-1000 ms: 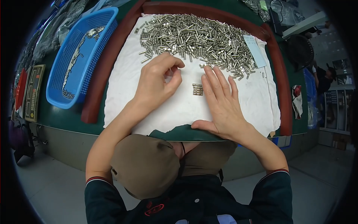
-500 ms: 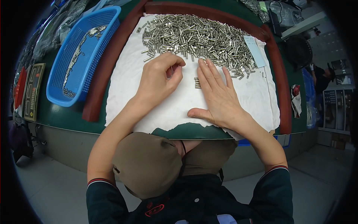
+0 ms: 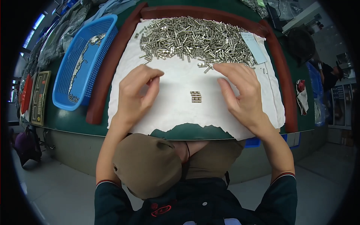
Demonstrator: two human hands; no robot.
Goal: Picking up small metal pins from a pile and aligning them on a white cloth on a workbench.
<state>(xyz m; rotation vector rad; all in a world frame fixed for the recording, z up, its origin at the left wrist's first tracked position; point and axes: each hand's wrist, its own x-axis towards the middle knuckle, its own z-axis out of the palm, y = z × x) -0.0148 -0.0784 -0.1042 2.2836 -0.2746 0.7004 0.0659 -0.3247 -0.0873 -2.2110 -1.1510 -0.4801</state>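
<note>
Short, shiny metal pins (image 3: 196, 96) lie side by side in a small neat group on the white cloth (image 3: 172, 112), between my two hands. My left hand (image 3: 137, 92) hovers to their left, its fingers curved and the thumb apart from them; I see nothing in its grasp. On the other side is my right hand (image 3: 242, 92), thumb and fingers spread apart, with the index fingertip close to the near edge of a large heap of similar pins (image 3: 191, 37). Whether that fingertip touches any pin is unclear.
Dark red rails (image 3: 100, 95) border the cloth on the left, back and right. A blue perforated basket (image 3: 84, 62) with more pins stands at left. A pale blue paper slip (image 3: 254, 48) lies at the heap's right end. Farther right, a person (image 3: 330, 75) is partly visible.
My hands have moved apart: the left went left, and the right swung outward off the cloth, uncovering the pin group. The right hand's flat fingers are now bent.
</note>
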